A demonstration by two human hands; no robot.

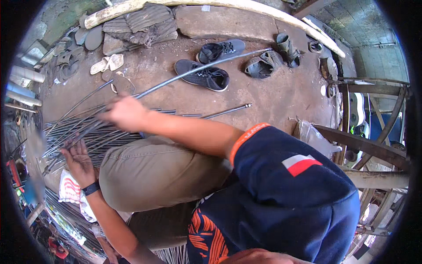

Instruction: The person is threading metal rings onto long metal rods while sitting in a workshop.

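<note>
A long dark metal rod [193, 71] runs slantwise from the upper right down to the left, over the floor and a pile of thin rods [116, 141]. My right hand [125, 113] is closed round this rod, with the back of the hand showing. Lower on the left, my left hand [80, 162] is turned palm up with its fingers stretched and darkly smudged. Its fingertips are close to the rod's lower stretch; whether they touch it, I cannot tell. My bent knee [136, 167] in tan trousers comes between the two forearms.
Beyond the rods lie dark sneakers [202, 75], a brown sandal [263, 64] and white sandals [107, 64]. Stone slabs [220, 22] and a pale pole [246, 6] border the back. A wooden frame [365, 143] stands at right. A white printed sack [70, 187] lies beside my left wrist.
</note>
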